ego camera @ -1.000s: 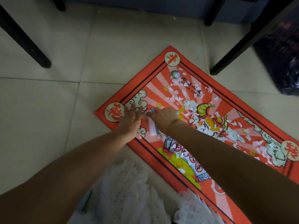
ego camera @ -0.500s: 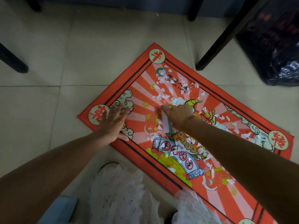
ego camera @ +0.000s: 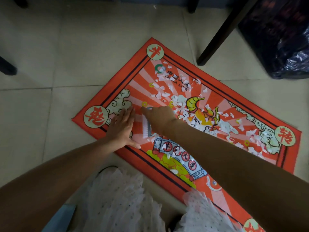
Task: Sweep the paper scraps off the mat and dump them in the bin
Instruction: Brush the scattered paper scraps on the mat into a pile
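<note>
From the head view, we look down on a red printed mat (ego camera: 197,166) lying slantwise on the tiled floor. Our left hand (ego camera: 122,129) rests flat on the mat's left end, fingers straight and together, thumb splayed toward 5 o'clock; we judge it is pinning the mat. Just beside it, toward 3 o'clock, our right hand (ego camera: 159,118) is curled round a small white-bristled brush (ego camera: 145,128), fingers clamped over its back. The brush's long axis runs roughly from 12 to 6 o'clock, bristles down on the mat.

The paper scraps (ego camera: 185,108) lie mostly at 1 to 4 o'clock from the brush: a dense drift in the mat's middle, a looser scatter toward the far corner at 12 o'clock, and more trailing to the right end. A few lie just below the brush, near 5 o'clock. The right hand is plainly the nearer to them, so any stroke should run broadside toward 3 o'clock.

The bin (ego camera: 280,36), lined with a dark bag, stands off the mat at 2 o'clock, well apart, beyond a dark furniture leg (ego camera: 222,29).
</note>
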`<action>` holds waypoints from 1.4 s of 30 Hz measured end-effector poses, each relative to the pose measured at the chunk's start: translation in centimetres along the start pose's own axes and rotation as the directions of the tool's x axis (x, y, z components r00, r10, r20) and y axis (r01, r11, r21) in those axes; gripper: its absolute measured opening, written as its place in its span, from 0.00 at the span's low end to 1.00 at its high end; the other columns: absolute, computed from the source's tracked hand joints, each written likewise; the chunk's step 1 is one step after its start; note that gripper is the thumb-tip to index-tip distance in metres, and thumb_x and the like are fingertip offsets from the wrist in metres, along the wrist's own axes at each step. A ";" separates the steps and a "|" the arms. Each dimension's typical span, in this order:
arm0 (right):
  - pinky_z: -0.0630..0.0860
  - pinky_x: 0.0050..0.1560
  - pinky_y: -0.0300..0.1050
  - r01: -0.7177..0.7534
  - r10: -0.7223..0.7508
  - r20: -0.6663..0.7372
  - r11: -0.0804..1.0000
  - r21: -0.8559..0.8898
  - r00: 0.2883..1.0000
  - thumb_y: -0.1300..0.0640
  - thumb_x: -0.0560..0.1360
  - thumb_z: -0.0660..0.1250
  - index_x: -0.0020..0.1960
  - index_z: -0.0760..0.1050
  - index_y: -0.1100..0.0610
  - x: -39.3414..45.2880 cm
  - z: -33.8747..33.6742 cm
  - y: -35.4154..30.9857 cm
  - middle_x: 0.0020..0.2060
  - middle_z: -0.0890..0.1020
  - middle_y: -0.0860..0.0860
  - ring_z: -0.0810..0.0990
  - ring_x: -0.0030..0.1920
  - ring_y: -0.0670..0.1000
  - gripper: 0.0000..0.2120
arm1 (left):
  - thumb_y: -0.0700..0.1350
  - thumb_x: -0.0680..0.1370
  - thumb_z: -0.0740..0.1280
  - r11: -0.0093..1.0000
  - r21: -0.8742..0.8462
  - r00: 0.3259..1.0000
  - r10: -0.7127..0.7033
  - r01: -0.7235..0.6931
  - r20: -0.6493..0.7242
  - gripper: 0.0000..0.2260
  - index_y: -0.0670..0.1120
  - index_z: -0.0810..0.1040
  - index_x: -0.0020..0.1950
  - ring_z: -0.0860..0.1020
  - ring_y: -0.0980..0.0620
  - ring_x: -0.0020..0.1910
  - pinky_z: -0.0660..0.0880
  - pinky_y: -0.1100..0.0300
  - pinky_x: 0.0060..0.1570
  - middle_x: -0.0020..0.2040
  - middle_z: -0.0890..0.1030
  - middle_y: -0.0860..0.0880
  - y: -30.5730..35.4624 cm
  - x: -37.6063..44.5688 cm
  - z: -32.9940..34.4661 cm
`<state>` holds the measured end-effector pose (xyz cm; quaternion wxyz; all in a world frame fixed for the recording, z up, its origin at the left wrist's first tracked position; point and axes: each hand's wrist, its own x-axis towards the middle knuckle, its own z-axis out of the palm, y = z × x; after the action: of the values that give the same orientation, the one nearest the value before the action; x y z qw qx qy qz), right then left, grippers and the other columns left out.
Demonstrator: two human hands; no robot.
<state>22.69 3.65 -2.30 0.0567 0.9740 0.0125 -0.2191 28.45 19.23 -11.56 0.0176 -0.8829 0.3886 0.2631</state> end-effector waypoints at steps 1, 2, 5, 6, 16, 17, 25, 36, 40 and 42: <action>0.68 0.40 0.45 -0.004 0.005 0.019 1.000 -0.005 1.000 0.58 0.76 0.67 0.76 0.52 0.53 0.1 0.1 0.0 0.56 0.79 0.54 0.81 0.53 0.57 0.34 | 0.68 0.59 0.75 1.000 -0.003 1.000 0.005 -0.004 0.003 0.66 0.42 0.35 0.78 0.39 0.44 0.78 0.50 0.43 0.75 0.79 0.35 0.45 0.0 0.0 0.0; 0.69 0.40 0.45 -0.016 0.017 0.039 1.000 -0.015 0.999 0.57 0.75 0.68 0.77 0.51 0.54 0.2 0.1 0.1 0.56 0.79 0.54 0.81 0.54 0.57 0.37 | 0.68 0.60 0.75 1.000 -0.010 1.000 0.008 -0.008 0.005 0.66 0.42 0.35 0.78 0.39 0.44 0.78 0.50 0.43 0.75 0.79 0.34 0.45 0.2 0.0 -0.1; 0.72 0.43 0.47 -0.086 0.090 0.100 0.995 -0.042 0.991 0.53 0.72 0.73 0.76 0.50 0.57 -0.3 -0.2 1.7 0.53 0.80 0.53 0.81 0.49 0.55 0.43 | 0.67 0.60 0.76 0.998 -0.062 1.000 0.024 -0.025 -0.011 0.65 0.43 0.37 0.79 0.38 0.46 0.78 0.49 0.42 0.74 0.79 0.36 0.46 0.4 0.2 -0.2; 0.72 0.42 0.46 -0.112 0.118 0.117 0.992 -0.061 0.986 0.54 0.72 0.73 0.76 0.50 0.57 -0.8 -0.3 2.6 0.51 0.80 0.52 0.79 0.45 0.54 0.43 | 0.68 0.60 0.75 0.996 -0.076 0.999 0.038 -0.039 -0.018 0.65 0.43 0.37 0.79 0.38 0.46 0.78 0.49 0.42 0.75 0.79 0.36 0.46 0.4 0.3 -0.2; 0.69 0.37 0.44 -0.198 0.224 0.127 0.961 -0.192 0.966 0.56 0.77 0.64 0.75 0.50 0.57 -4.2 1.3 8.9 0.35 0.70 0.51 0.73 0.38 0.53 0.33 | 0.69 0.60 0.74 0.979 0.017 0.978 0.201 -0.201 -0.048 0.64 0.43 0.38 0.79 0.39 0.43 0.78 0.42 0.46 0.75 0.79 0.38 0.44 2.2 1.0 -0.1; 0.69 0.36 0.44 -0.184 0.204 0.110 0.968 -0.170 0.973 0.57 0.77 0.63 0.75 0.50 0.56 -4.2 1.2 9.0 0.36 0.70 0.52 0.73 0.38 0.53 0.32 | 0.69 0.59 0.74 0.978 0.030 0.978 0.206 -0.205 -0.041 0.65 0.43 0.38 0.79 0.39 0.43 0.78 0.43 0.45 0.75 0.79 0.37 0.44 1.9 0.9 0.0; 0.72 0.34 0.45 0.043 -0.043 -0.009 0.996 0.084 0.999 0.56 0.77 0.63 0.69 0.60 0.55 -3.3 -0.6 3.5 0.48 0.81 0.53 0.73 0.36 0.54 0.23 | 0.68 0.58 0.76 0.988 0.020 0.988 0.151 -0.150 -0.019 0.65 0.45 0.38 0.79 0.41 0.43 0.79 0.51 0.41 0.74 0.80 0.38 0.46 0.5 0.1 -0.2; 0.70 0.45 0.47 0.030 -0.029 0.002 0.998 -0.060 1.000 0.63 0.79 0.59 0.78 0.47 0.62 -2.5 0.1 -1.8 0.65 0.74 0.57 0.79 0.60 0.58 0.32 | 0.68 0.59 0.76 0.993 0.032 0.994 0.111 -0.111 0.004 0.65 0.47 0.36 0.79 0.40 0.44 0.78 0.53 0.38 0.74 0.80 0.39 0.49 0.8 0.1 -0.1; 0.70 0.43 0.46 0.011 -0.005 0.057 0.995 -0.102 0.998 0.59 0.78 0.63 0.74 0.56 0.58 -3.6 0.2 1.7 0.59 0.78 0.55 0.80 0.55 0.56 0.28 | 0.67 0.60 0.76 0.993 0.025 0.994 0.112 -0.113 0.008 0.64 0.49 0.35 0.79 0.39 0.45 0.78 0.51 0.32 0.71 0.80 0.38 0.50 1.6 -0.1 -0.1; 0.69 0.42 0.45 -0.018 0.033 0.089 0.985 -0.169 0.996 0.57 0.77 0.66 0.74 0.55 0.59 -4.4 0.6 3.6 0.56 0.78 0.54 0.79 0.50 0.54 0.30 | 0.67 0.60 0.76 0.993 0.021 0.993 0.119 -0.119 0.006 0.64 0.49 0.34 0.78 0.39 0.45 0.78 0.50 0.32 0.71 0.79 0.37 0.50 2.2 0.1 0.3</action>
<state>18.67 0.04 -0.62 0.1419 0.9548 0.0160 -0.2607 26.85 17.69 -11.43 0.0121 -0.8572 0.4433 0.2618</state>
